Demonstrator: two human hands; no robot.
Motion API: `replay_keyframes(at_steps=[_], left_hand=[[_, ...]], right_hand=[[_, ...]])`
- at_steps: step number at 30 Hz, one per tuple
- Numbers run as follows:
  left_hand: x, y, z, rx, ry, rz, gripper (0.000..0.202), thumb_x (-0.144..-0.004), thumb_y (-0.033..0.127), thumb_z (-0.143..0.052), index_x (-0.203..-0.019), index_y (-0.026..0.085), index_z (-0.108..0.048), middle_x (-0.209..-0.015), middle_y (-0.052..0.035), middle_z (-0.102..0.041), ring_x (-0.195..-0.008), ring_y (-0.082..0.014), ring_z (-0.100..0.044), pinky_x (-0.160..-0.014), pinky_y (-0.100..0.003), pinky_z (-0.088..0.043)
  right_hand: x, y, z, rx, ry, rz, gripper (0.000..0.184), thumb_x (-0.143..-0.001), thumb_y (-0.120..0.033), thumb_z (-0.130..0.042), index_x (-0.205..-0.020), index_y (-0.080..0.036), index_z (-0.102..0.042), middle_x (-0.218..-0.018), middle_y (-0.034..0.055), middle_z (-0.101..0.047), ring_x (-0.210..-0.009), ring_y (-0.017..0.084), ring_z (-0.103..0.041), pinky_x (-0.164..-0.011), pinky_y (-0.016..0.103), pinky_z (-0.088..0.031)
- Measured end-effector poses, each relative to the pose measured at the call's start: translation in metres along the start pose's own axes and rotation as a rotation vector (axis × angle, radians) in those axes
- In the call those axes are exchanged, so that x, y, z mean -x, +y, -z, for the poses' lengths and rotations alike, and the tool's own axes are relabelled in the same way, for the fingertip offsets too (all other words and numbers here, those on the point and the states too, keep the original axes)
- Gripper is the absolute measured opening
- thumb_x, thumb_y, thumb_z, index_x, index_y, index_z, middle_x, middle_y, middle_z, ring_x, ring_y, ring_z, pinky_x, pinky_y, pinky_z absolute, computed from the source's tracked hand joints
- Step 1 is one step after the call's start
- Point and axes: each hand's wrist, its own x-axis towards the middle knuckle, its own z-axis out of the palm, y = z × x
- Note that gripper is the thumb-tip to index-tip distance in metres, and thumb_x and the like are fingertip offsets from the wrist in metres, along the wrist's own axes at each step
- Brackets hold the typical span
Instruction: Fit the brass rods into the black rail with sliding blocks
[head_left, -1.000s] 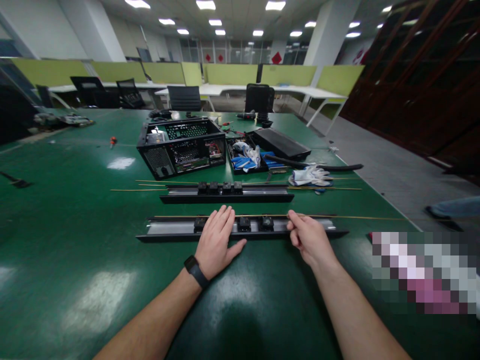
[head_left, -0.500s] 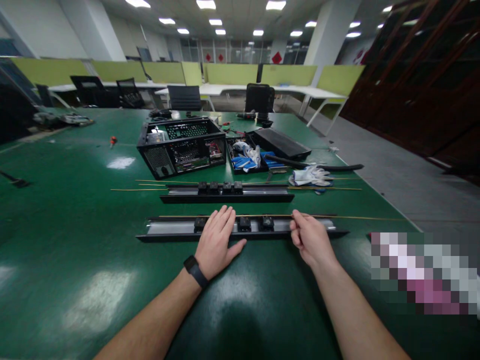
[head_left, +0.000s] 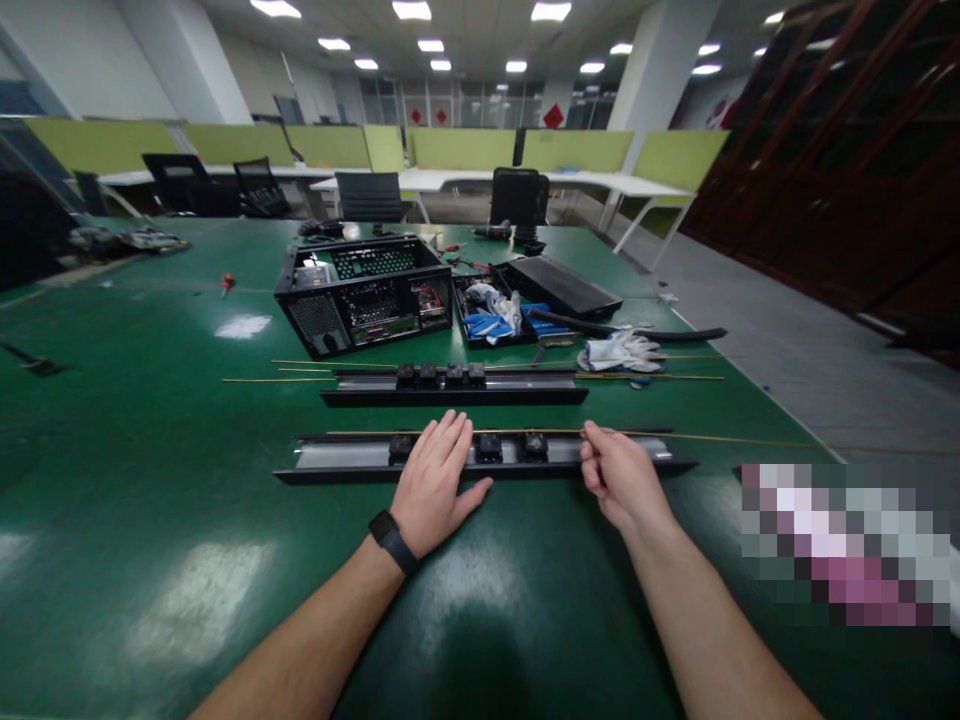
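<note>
A long black channel rail (head_left: 345, 477) with a light grey inner strip lies crosswise in front of me. My left hand (head_left: 435, 485) rests across it with the fingers stretched out and pressing down. Black blocks sit in the channel: a left block (head_left: 400, 447) beside my fingers, a middle block (head_left: 490, 447) and a right block (head_left: 535, 446). Between thumb and forefinger, my right hand (head_left: 622, 478) pinches a thin brass-coloured rod (head_left: 720, 437). The rod runs along the rail's far edge, passes by my left fingertips and sticks out well beyond the right end.
Behind lies a second rail (head_left: 450, 397) with several black blocks and thin rods. Farther back stand an open black computer case (head_left: 367, 300), a tray with blue-white gloves (head_left: 491, 312) and a black panel (head_left: 562, 285). Another glove (head_left: 622, 350) lies at right. A blurred patch (head_left: 840, 545) covers the right edge.
The rod has slid slightly to the right; its left end lies a little nearer my left hand. Both hands stay in nearly the same place.
</note>
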Motion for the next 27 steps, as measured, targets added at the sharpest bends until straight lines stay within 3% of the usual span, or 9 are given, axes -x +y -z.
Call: replay_keyframes(at_steps=[15,20,27], left_hand=[[0.0008,-0.0001,-0.0015,0.005,-0.003,0.02,0.074,-0.088,0.041,-0.061,-0.15,0.013,-0.032,-0.151,-0.0159,-0.044,-0.144,-0.0313,-0.033,-0.118,-0.053,-0.029],[-0.0001,0.0002,0.0006,0.01,-0.01,0.0,0.076,-0.087,0.039,-0.062,-0.152,0.014,-0.029,-0.152,-0.0155,-0.042,-0.145,-0.0313,-0.031,-0.118,-0.052,-0.03],[0.0002,0.0,0.0009,0.005,-0.019,0.007,0.073,-0.089,0.038,-0.061,-0.151,0.014,-0.03,-0.152,-0.0156,-0.042,-0.145,-0.0302,-0.031,-0.119,-0.052,-0.029]], right_hand=[[0.0009,0.0038,0.0014,0.088,-0.026,0.045,0.038,-0.071,-0.046,-0.079,-0.075,-0.016,-0.056,-0.057,-0.0023,-0.058,-0.026,0.005,-0.039,-0.024,0.016,-0.015],[-0.0005,0.002,0.0012,0.059,-0.027,0.015,0.038,-0.074,-0.044,-0.078,-0.067,-0.018,-0.051,-0.054,-0.002,-0.056,-0.026,0.005,-0.038,-0.023,0.016,-0.017],[-0.0012,0.0001,0.0004,0.015,-0.006,-0.015,0.033,-0.077,-0.038,-0.076,-0.069,-0.019,-0.05,-0.054,-0.0036,-0.053,-0.026,0.005,-0.038,-0.022,0.015,-0.018]])
